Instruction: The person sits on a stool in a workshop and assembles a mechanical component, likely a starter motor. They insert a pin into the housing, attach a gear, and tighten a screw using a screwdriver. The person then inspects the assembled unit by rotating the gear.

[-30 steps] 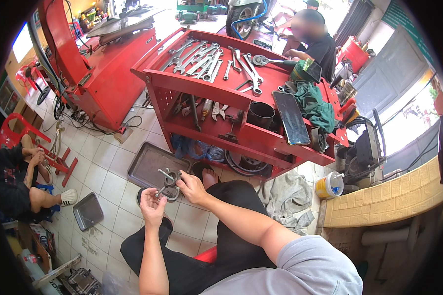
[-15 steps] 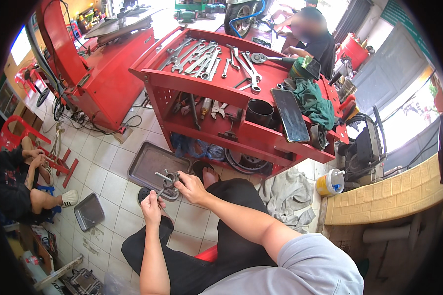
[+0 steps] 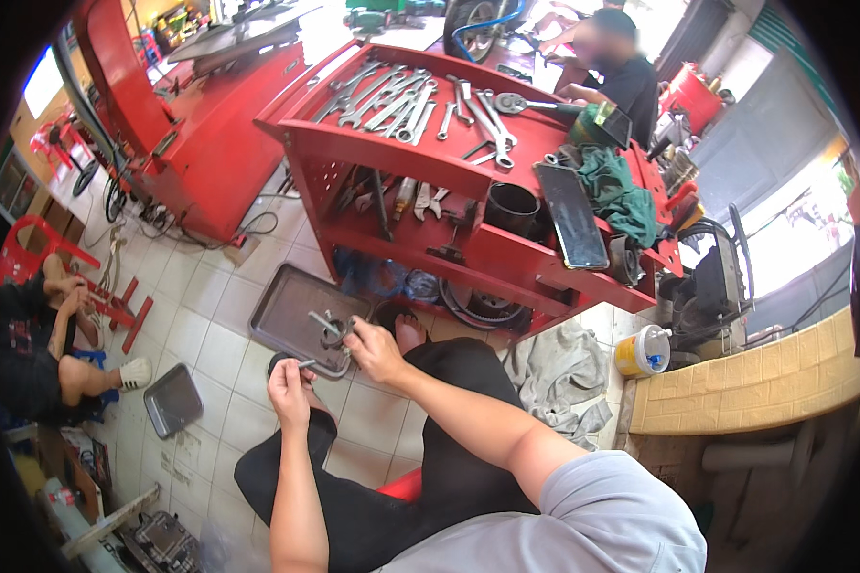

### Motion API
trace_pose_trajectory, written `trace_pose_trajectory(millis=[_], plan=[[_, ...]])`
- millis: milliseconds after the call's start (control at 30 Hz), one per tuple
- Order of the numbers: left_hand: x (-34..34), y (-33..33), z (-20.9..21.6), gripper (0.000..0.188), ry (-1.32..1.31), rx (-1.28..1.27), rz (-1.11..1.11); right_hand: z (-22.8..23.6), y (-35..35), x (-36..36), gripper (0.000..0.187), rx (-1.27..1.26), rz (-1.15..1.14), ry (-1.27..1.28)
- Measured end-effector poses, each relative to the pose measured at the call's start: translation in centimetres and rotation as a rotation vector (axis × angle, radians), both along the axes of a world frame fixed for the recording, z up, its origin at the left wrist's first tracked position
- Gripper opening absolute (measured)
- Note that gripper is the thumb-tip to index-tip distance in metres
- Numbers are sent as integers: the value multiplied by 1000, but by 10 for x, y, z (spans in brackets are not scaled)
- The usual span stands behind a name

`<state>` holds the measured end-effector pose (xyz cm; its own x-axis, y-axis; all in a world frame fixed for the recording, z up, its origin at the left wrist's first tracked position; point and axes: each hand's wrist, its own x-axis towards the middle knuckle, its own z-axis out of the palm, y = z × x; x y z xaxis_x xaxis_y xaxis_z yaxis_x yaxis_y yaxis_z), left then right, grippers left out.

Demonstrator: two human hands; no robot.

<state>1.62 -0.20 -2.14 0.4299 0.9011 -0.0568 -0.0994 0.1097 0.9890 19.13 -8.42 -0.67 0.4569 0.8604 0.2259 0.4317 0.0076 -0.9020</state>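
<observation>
Left hand (image 3: 290,392) pinches a slim metal rod (image 3: 307,364), its free end pointing right. Just up and right of that end is the metal fitting (image 3: 333,328), its protruding bar (image 3: 319,321) slanting up-left, gripped in the right hand (image 3: 376,353).

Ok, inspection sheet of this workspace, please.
Surface: white tiled floor, dark marks beside the small dark-grey rectangular tray.
Things in hand: grey metal part with projecting rods, seen over the large brownish-grey rectangular tray; thin grey metal rod; whether they join is unclear.
Clutter: silver metal wrenches, black rectangular phone and crumpled green cloth on the red metal cart; crumpled grey cloth on the floor.
Hands: left hand pinches the rod; right hand grips the part.
Cables: black cable beside the red metal machine.
Surroundings: seated person in dark clothes at left, another person beyond the cart.
</observation>
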Motion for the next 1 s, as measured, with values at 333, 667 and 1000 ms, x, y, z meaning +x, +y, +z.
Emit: trace_pose_trajectory(millis=[333,667,1000], plan=[[8,-6,-6,27,-255,-225,-153,-21,7,-3,66,-85,54,898],[13,6,-53,24,-300,-892,197,-2,13,-9,76,-262,32,1168],[7,54,-227,28,762,-252,239,13,11,8,72,-290,-72,1123]])
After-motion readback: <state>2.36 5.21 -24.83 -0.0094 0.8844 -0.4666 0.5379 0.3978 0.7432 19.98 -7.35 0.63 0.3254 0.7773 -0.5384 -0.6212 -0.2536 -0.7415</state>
